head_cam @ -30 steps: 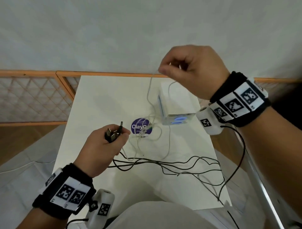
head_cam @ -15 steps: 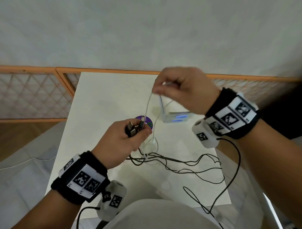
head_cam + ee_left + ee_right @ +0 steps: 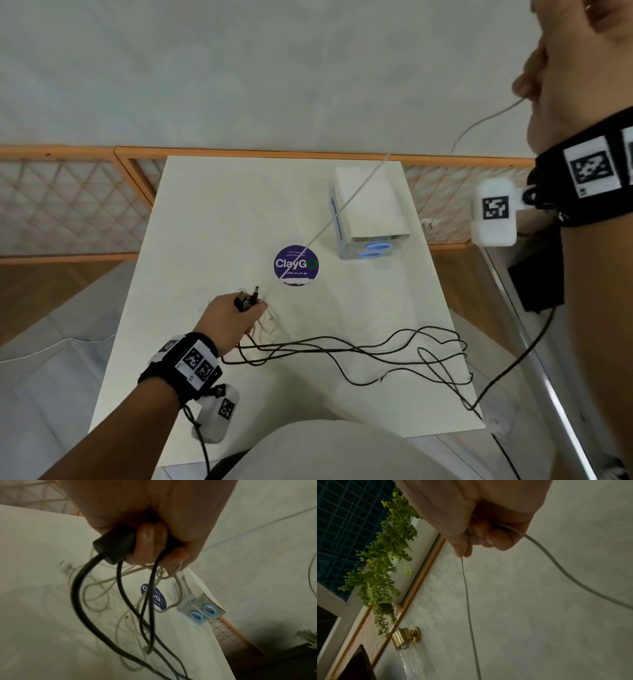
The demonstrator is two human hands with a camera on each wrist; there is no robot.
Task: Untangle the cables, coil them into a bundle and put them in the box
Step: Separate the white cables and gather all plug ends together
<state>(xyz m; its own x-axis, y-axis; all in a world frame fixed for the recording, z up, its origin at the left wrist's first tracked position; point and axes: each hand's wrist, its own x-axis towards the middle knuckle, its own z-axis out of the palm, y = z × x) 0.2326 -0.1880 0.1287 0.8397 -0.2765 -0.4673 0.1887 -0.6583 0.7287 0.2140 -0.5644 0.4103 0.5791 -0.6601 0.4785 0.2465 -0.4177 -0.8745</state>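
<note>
Your left hand is clenched around the plug ends of the black cables, low over the white surface; their loops trail across it toward the right edge. Your right hand, raised high, pinches the white cable, which runs taut down to your left hand. The box lies on the surface beyond the round sticker.

Counting two hands, left and right, one white cable drawn taut, a black tangle of uncertain strand count at lower center, one clear box, one round purple sticker, one white table.
</note>
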